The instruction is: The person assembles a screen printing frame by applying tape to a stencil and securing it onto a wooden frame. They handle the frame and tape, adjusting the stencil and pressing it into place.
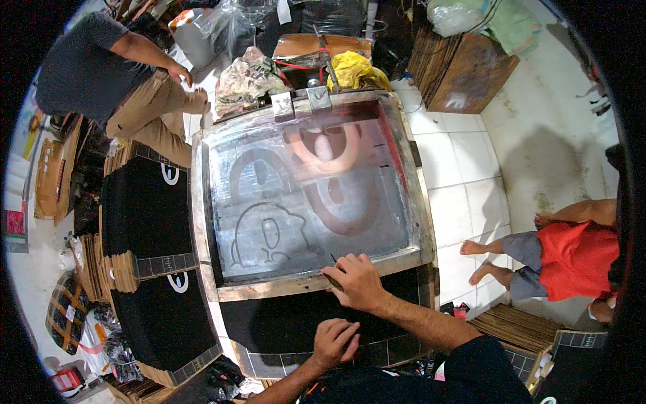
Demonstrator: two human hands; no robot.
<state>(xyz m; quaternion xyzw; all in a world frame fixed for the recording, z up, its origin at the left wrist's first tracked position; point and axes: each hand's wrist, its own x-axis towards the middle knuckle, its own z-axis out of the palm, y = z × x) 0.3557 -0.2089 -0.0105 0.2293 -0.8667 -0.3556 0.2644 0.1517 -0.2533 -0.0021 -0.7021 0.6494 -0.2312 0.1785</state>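
A wooden-edged screen-printing frame (317, 274) lies before me over a board covered in black fabric (269, 316). Its grey mesh (269, 182) carries curved cartoon-like outlines, with a reddish-brown stain at the upper right. My right hand (356, 281) is closed at the frame's near rail, its fingertips bent over the edge; whatever lies beneath the fingers is partly hidden. My left hand (333, 342) hovers nearer to me, above the black fabric. Its fingers are loosely bent and apart, with nothing visible in them. Two metal hinge clamps (282, 106) hold the frame's far side.
On the left, black fabric panels with white curved prints (151, 202) rest on stacked boards. A person in brown trousers (145, 111) stands at the far left, another in a red garment (572, 259) at the right. Brown boards (468, 71) lean at the back right. White floor tiles (461, 202) run alongside.
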